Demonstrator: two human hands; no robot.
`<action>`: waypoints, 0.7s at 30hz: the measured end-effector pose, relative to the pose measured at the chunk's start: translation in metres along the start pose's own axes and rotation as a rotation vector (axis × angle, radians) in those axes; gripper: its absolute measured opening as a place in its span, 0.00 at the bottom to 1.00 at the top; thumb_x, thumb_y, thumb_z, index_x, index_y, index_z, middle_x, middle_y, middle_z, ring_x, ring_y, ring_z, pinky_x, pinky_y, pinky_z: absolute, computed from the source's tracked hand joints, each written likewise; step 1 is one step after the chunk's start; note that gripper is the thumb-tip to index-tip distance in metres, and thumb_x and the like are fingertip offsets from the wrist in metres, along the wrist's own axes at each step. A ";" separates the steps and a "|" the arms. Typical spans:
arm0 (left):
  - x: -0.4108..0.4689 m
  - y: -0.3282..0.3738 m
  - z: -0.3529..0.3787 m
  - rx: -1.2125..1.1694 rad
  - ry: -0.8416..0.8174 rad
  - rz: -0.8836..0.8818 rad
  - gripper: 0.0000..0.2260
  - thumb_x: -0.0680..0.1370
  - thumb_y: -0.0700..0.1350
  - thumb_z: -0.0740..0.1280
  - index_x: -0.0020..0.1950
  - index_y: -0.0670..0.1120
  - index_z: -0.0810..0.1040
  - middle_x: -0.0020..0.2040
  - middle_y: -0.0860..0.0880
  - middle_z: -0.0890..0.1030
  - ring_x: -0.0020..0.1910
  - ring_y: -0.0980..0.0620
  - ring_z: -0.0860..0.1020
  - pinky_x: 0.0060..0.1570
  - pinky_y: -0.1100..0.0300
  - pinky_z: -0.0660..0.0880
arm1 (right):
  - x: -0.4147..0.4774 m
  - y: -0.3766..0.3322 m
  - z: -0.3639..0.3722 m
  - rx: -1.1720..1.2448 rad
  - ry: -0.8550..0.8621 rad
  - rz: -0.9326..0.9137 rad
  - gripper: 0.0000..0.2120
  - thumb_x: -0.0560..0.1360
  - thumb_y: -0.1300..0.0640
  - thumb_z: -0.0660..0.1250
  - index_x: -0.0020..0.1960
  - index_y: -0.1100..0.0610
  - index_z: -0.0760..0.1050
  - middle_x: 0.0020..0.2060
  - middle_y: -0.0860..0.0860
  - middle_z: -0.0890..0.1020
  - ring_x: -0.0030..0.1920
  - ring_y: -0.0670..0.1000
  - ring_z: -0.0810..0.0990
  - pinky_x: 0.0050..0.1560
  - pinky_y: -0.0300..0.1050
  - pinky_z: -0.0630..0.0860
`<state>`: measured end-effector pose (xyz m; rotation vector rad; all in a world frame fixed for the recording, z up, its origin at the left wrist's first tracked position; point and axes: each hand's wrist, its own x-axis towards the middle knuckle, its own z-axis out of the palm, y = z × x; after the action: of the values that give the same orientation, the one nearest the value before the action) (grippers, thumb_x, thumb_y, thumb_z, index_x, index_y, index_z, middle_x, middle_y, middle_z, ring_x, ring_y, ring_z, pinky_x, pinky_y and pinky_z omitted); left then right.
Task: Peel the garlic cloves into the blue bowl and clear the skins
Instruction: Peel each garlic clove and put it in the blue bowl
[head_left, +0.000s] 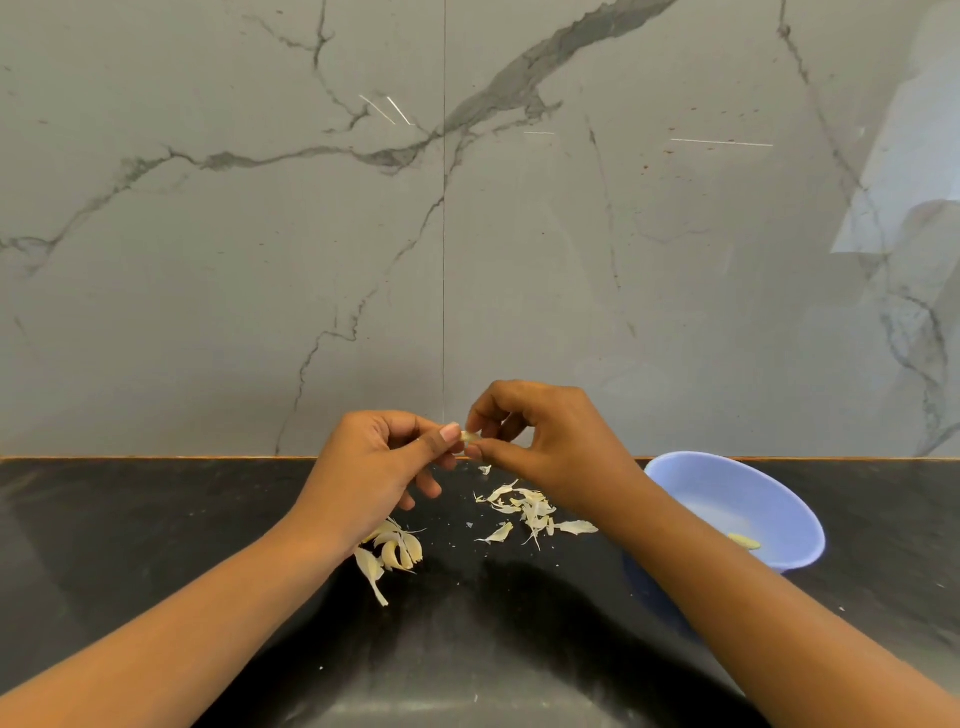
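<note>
both hands (470, 452) pinching garlic clove (469, 438), skins (524, 512) below

Soft, even light fills the frame, with a pale reflection (901, 171) glaring on the glossy marble wall (208, 260) at two o'clock. A dark shadow pools on the black counter (104, 519) at six o'clock, and wide-angle distortion bends the edges.

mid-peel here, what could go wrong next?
1. The left hand and right hand pinch the clove above the skin pile, not over the blue bowl; a slip would likely drop it among the skins.
2. Tiny skin flecks lie scattered on the dark counter; clearing may miss some.
3. The right forearm passes close to the bowl's rim and could nudge it.
</note>
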<state>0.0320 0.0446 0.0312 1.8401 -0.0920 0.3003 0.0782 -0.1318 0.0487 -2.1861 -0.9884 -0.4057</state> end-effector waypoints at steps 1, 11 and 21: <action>0.000 0.000 0.000 0.014 -0.006 0.013 0.07 0.74 0.49 0.68 0.43 0.47 0.84 0.36 0.50 0.84 0.28 0.55 0.79 0.25 0.65 0.73 | 0.000 0.000 0.001 0.017 0.013 0.000 0.06 0.72 0.54 0.73 0.47 0.53 0.79 0.36 0.41 0.78 0.41 0.44 0.79 0.43 0.38 0.77; -0.001 0.002 0.000 -0.003 0.033 0.142 0.09 0.66 0.50 0.71 0.45 0.51 0.83 0.36 0.49 0.85 0.33 0.53 0.83 0.28 0.65 0.78 | -0.001 0.000 -0.001 0.313 0.029 0.128 0.04 0.71 0.55 0.74 0.44 0.52 0.79 0.36 0.49 0.83 0.37 0.48 0.83 0.37 0.42 0.82; -0.001 -0.004 0.000 0.180 0.068 0.257 0.04 0.69 0.50 0.70 0.43 0.56 0.82 0.34 0.55 0.83 0.34 0.57 0.82 0.33 0.66 0.78 | 0.000 -0.003 -0.003 0.187 -0.056 0.137 0.09 0.70 0.56 0.75 0.40 0.46 0.75 0.38 0.42 0.80 0.40 0.47 0.83 0.40 0.43 0.81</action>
<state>0.0323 0.0458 0.0275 1.9961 -0.2632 0.5656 0.0764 -0.1321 0.0522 -2.0896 -0.8640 -0.1812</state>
